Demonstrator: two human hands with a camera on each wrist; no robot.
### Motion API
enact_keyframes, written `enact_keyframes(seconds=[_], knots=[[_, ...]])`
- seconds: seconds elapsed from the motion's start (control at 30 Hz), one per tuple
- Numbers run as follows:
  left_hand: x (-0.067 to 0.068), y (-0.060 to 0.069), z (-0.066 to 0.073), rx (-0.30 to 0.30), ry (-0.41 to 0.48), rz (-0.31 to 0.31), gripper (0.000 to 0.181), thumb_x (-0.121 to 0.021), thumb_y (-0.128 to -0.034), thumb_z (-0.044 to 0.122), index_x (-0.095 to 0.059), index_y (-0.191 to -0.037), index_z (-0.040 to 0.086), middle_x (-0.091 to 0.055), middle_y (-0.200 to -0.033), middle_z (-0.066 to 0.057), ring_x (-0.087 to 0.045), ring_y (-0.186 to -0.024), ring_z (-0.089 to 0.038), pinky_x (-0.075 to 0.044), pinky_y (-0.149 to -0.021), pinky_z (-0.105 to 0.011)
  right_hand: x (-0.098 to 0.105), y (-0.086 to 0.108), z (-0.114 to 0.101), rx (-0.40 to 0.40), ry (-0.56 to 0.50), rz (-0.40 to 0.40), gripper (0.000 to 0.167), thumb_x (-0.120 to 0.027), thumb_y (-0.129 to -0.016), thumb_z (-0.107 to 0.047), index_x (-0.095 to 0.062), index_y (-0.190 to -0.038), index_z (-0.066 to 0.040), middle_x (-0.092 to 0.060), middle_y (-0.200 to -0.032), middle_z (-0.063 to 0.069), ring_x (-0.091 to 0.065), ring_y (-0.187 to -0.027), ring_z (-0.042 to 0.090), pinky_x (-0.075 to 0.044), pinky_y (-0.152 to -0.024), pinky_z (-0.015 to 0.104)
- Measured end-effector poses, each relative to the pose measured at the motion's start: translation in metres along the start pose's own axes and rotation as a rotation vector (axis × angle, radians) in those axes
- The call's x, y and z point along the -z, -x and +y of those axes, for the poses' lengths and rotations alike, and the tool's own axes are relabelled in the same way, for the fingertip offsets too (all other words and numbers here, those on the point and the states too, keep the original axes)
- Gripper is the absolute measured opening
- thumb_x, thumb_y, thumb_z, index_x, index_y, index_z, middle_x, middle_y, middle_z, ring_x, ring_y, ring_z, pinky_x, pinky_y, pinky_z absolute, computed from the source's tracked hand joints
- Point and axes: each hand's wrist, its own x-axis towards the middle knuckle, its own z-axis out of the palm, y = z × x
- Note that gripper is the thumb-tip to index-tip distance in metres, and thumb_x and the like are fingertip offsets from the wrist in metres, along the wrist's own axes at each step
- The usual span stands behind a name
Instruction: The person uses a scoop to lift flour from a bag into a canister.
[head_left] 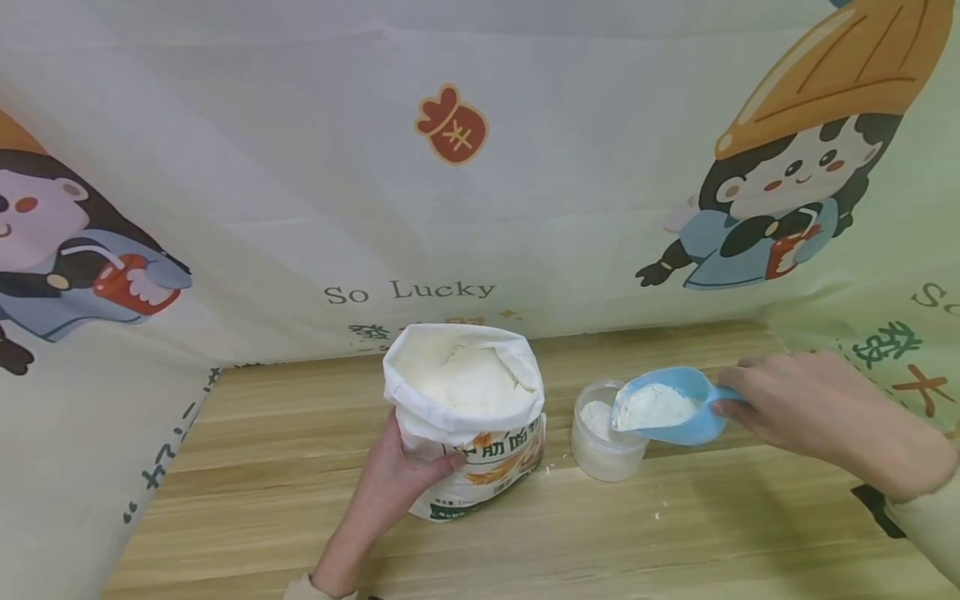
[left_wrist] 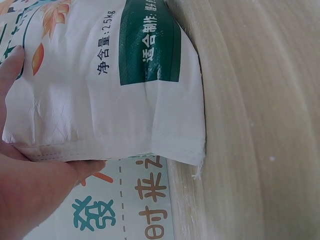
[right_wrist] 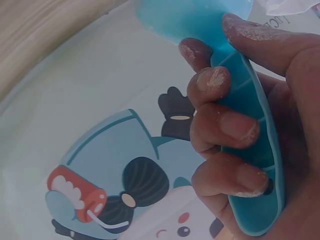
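In the head view my right hand (head_left: 795, 404) grips the handle of a light blue scoop (head_left: 697, 427). White flour (head_left: 656, 407) lies in the scoop, and its front lip is over the rim of a clear round tub (head_left: 611, 462) that has white flour inside. The right wrist view shows flour-dusted fingers (right_wrist: 235, 125) curled round the blue handle (right_wrist: 255, 217). My left hand (head_left: 401, 471) holds the near left side of an open white flour bag (head_left: 506, 467), thumb across its front. The bag stands upright, rim folded outward, with flour visible inside; its printed lower part (left_wrist: 100, 110) fills the left wrist view.
Specks of flour dot the wood-grain tabletop (head_left: 247, 500) around the tub. A printed cloth (head_left: 562, 167) with cartoon figures hangs behind the table and along both sides. The bag stands just left of the tub.
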Motion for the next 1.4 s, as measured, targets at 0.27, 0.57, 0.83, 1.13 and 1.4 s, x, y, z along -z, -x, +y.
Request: enact_keyframes(seconds=[0.27,0.57,0.83,1.13,1.4], knots=[[0.001,0.001,0.001,-0.011,0.019,-0.013,0.089,-0.093,-0.0761,0.017,-0.043,-0.149,0.017,-0.063,-0.135,-0.005,-0.058,-0.126,-0.029,-0.046,-0.107,-0.057,0.006,-0.007,-0.004,0.043,0.033,0.002,0.021,-0.084,-0.087,-0.03,-0.066,-0.08,-0.021,-0.045,-0.063,-0.011,-0.04,-0.054,0.011,-0.032,-0.043,0.031],[0.001,0.001,0.001,-0.018,0.023,-0.013,0.089,-0.094,-0.0755,0.019,-0.043,-0.149,0.017,-0.063,-0.135,-0.005,-0.058,-0.126,-0.029,-0.046,-0.107,-0.057,0.013,-0.014,-0.007,0.053,0.036,-0.018,0.025,-0.086,-0.085,-0.029,-0.064,-0.075,-0.021,-0.043,-0.062,-0.01,-0.04,-0.056,0.012,-0.032,-0.046,0.031],[0.0,0.0,-0.001,-0.018,0.028,-0.011,0.089,-0.094,-0.0753,0.017,-0.043,-0.148,0.017,-0.063,-0.135,-0.006,-0.058,-0.125,-0.029,-0.047,-0.107,-0.056,0.022,-0.02,-0.015,0.04,0.032,-0.051,0.03,-0.086,-0.085,-0.027,-0.06,-0.071,-0.021,-0.041,-0.06,-0.009,-0.038,-0.055,0.012,-0.028,-0.048,0.029],[0.0,0.0,0.0,-0.012,0.03,-0.009,0.089,-0.094,-0.075,0.015,-0.044,-0.148,0.017,-0.062,-0.134,-0.006,-0.058,-0.125,-0.029,-0.047,-0.107,-0.055,0.029,-0.028,-0.025,0.035,0.045,-0.039,0.045,-0.084,-0.086,-0.026,-0.046,-0.062,-0.023,-0.035,-0.058,-0.008,-0.036,-0.052,0.013,-0.027,-0.047,0.03],[0.0,0.0,0.0,-0.012,0.036,-0.01,0.088,-0.094,-0.0746,0.015,-0.044,-0.148,0.016,-0.062,-0.134,-0.006,-0.058,-0.125,-0.028,-0.046,-0.107,-0.054,0.034,-0.036,-0.034,0.032,0.075,-0.041,0.049,-0.086,-0.083,-0.026,-0.044,-0.058,-0.021,-0.035,-0.057,-0.007,-0.035,-0.051,0.014,-0.028,-0.046,0.03]])
